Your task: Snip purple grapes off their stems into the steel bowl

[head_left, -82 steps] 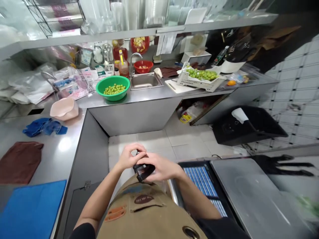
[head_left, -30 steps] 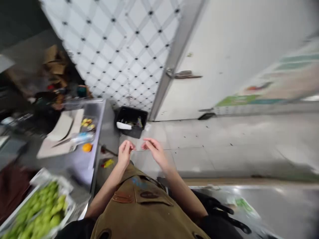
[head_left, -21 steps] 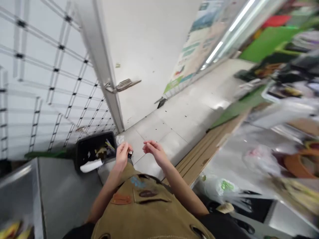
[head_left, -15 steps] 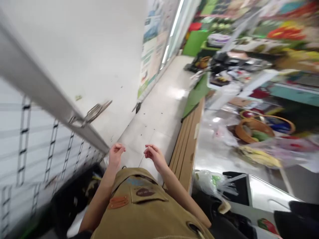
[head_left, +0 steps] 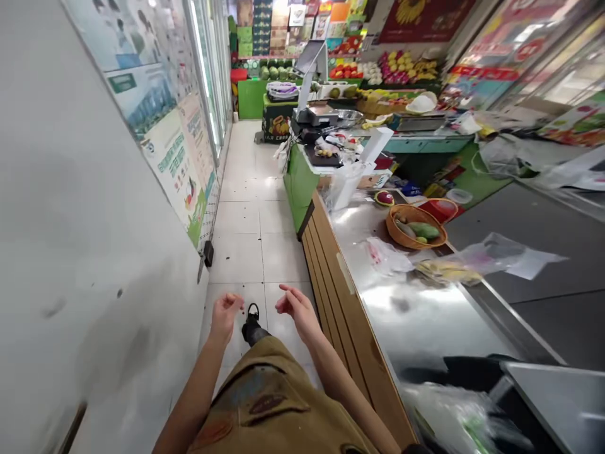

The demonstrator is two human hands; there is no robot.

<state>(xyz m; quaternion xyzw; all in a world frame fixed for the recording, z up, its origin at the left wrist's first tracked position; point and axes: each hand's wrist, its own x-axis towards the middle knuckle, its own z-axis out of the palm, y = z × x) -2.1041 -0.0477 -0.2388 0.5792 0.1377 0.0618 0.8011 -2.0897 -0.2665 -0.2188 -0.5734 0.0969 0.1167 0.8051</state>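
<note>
My left hand (head_left: 223,313) and my right hand (head_left: 295,305) hang in front of my brown apron (head_left: 278,403), a hand's width apart, above the tiled floor (head_left: 246,221). Both hold nothing; the fingers are loosely curled and apart. My black shoe (head_left: 252,323) shows on the floor between them. A steel counter (head_left: 416,309) with a wooden front runs along just right of my right hand.
A white wall with posters (head_left: 174,151) runs along the left of a narrow aisle. On the counter lie a woven basket of fruit (head_left: 414,227) and plastic bags (head_left: 491,255). Farther off stand a scale (head_left: 316,113) and fruit displays (head_left: 392,66).
The view has swung from the kitchen sink corner past a door into the shop aisle. The dark object I held earlier is gone, and both hands have spread apart.
</note>
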